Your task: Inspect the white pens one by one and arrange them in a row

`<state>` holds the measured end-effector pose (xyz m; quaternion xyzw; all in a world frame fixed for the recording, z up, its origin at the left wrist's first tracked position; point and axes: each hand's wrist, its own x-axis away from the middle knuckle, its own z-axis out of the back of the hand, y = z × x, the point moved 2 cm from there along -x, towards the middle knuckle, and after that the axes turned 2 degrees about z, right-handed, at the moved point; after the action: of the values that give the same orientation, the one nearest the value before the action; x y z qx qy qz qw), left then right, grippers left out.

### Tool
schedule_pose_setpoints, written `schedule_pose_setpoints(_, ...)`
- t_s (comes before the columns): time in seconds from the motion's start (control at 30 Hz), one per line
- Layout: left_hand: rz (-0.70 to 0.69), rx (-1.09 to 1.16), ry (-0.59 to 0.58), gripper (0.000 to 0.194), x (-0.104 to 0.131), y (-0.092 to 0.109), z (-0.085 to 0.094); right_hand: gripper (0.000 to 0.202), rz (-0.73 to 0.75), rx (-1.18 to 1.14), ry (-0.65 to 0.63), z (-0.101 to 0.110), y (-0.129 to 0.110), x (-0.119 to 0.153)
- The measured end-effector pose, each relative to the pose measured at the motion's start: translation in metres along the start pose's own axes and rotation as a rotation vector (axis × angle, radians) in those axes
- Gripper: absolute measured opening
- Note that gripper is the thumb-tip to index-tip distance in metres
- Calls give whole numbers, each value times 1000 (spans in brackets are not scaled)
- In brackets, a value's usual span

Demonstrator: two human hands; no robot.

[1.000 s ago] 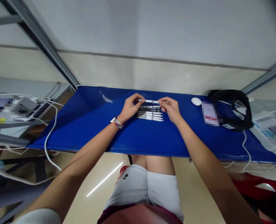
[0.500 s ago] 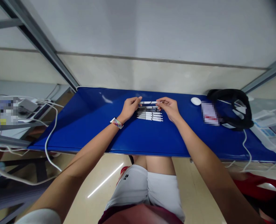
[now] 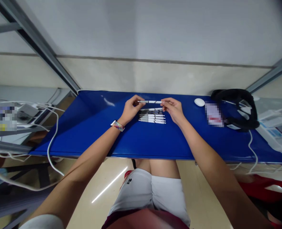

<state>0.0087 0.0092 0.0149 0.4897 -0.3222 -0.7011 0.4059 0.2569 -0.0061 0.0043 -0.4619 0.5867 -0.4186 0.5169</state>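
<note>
Pens (image 3: 152,121) lie in a close row beyond the white shorts (image 3: 131,186) and the bare front strip of the blue desk (image 3: 131,144), side by side, long axes running left to right, dark tips to the left. The nearest look evenly stacked; those on the far side are partly darker and too small to count surely. On the left, just short of the row, sits the banded wrist (image 3: 117,125). Past the row's far side, one held pen (image 3: 152,102) spans the gap between the hands, nearly parallel to the rest, its tip also to the left. It looks raised off the desk, though how high cannot be told. The right hand (image 3: 174,110) pinches its right end between thumb and forefinger. The left hand (image 3: 130,109) curls thumb and fingers about the tip end; whether they grip or merely touch is unclear. So the row lies on the body side of both sets of fingers, one hand at either end, neither plainly nearer; contact with the farthest pens cannot be made out. To the right, well apart, are a white mouse (image 3: 199,102), a blurred packet (image 3: 214,115) and a black headset (image 3: 252,117). Behind everything stands the pale wall (image 3: 131,76).
</note>
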Motion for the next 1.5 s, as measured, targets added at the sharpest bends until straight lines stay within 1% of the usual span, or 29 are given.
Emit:
schedule_pose_setpoints(0.07,26,-5,-9,34,0,0,0,33,3,-13,2,0,1,0)
schedule_pose_setpoints(0.1,42,3,-10,33,-1,0,0,33,4,-19,4,1,2,0)
schedule_pose_setpoints(0.17,44,26,-12,24,-1,1,1,33,3,-17,8,1,2,0)
schedule_pose_setpoints(0.23,20,31,-22,28,-2,1,1,34,-4,-6,18,1,2,-1)
schedule_pose_setpoints(0.27,18,22,-35,25,-3,0,2,34,-9,-4,21,1,2,-1)
schedule_pose_setpoints(0.3,29,7,-48,29,-3,-1,2,35,-13,-6,20,1,2,-1)
schedule_pose_setpoints(0.37,76,-21,-56,53,-4,-4,3,34,-15,-22,7,0,1,0)
schedule_pose_setpoints(0.4,98,-28,-50,60,-4,-5,4,33,-11,-30,-5,0,0,0)
schedule_pose_setpoints(0.5,114,-23,-18,64,-4,-7,6,30,3,-47,-31,0,0,1)
schedule_pose_setpoints(0.63,162,-21,5,73,-5,-9,8,28,19,-79,-27,2,0,0)
schedule_pose_setpoints(0.7,156,5,15,71,-6,-11,8,29,14,-114,-15,4,0,-1)
schedule_pose_setpoints(0.73,137,30,24,65,-7,-12,8,28,5,-136,-7,5,0,-2)
schedule_pose_setpoints(0.83,79,125,69,36,-9,-15,8,25,-29,-202,30,8,0,-5)
schedule_pose_setpoints(0.87,74,148,84,31,-10,-17,8,24,-38,-219,47,9,0,-6)
schedule_pose_setpoints(0.97,86,201,108,24,-12,-22,8,19,-68,-229,107,13,2,-7)
schedule_pose_setpoints(1.13,113,253,95,21,-13,-30,9,14,-113,-221,184,16,5,-9)
schedule_pose_setpoints(1.33,159,270,101,21,-13,-29,9,13,-118,-234,240,20,5,-10)
schedule_pose_setpoints(1.43,183,260,124,23,-13,-29,9,12,-112,-227,275,22,5,-10)
schedule_pose_setpoints(1.5,197,247,132,29,-13,-29,9,12,-105,-228,287,23,4,-10)
